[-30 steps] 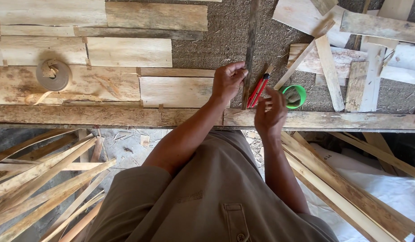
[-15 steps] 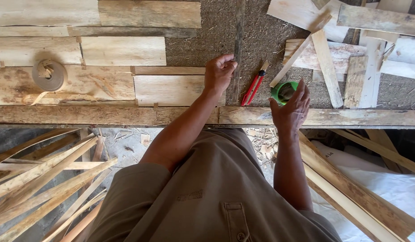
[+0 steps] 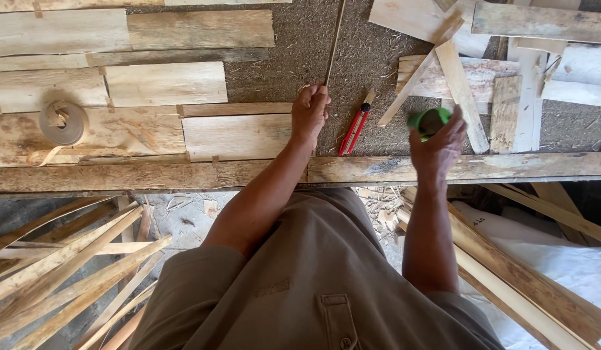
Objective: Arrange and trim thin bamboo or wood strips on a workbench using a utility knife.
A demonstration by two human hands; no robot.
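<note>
**Strip pinned, tape roll lifted**

Near the upper middle of the frame our left hand is closed on the near end of a thin, long wooden strip, which runs straight up to the top edge over the rough grey work surface. Right of centre, our right hand is wrapped around a round green roll of tape, raised a little off the surface; the two hands are well apart. Between them lies a red and black utility knife, close beside the left hand. Pale wooden boards fill the upper left, with a tan coil of banding resting on one, and a long weathered plank crosses the frame as the near edge of the bench. Loose offcuts are heaped at the upper right.

To handle this well, we judge that the left hand should keep the strip flat and straight, pressing near its end. We should hold the roll by its outer face, so the tape can run freely, and keep our fingers away from the knife.
</note>
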